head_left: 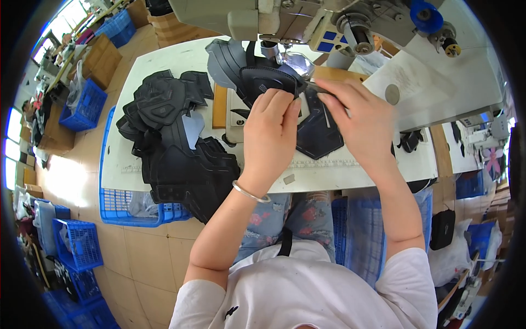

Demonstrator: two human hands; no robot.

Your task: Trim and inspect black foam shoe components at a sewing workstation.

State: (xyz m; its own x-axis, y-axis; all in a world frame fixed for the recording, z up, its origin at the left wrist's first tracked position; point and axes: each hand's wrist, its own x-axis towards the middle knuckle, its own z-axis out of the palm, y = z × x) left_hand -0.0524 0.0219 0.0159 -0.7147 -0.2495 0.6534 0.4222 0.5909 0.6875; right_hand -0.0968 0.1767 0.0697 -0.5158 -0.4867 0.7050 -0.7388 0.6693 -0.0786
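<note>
A black, stitched upper piece (267, 80) with curved panels lies under the sewing machine's head (269, 49). My left hand (269, 129) is closed on its near edge, fingers bent and pinched together. To the right of the needle area, my right hand (361, 118) is closed around a slim metal tool (328, 117), perhaps tweezers; the grip hides most of it. The right fingertips are close to the black piece's right edge. Below and between my hands, a flat dark panel (319, 134) rests on the table.
Several black stitched pieces (175, 159) are heaped on the left of the white table (131, 88), hanging over its front edge. A blue basket (159, 216) stands beneath them. The machine body (438, 82) blocks the right side. Thread spools (359, 39) sit on the machine.
</note>
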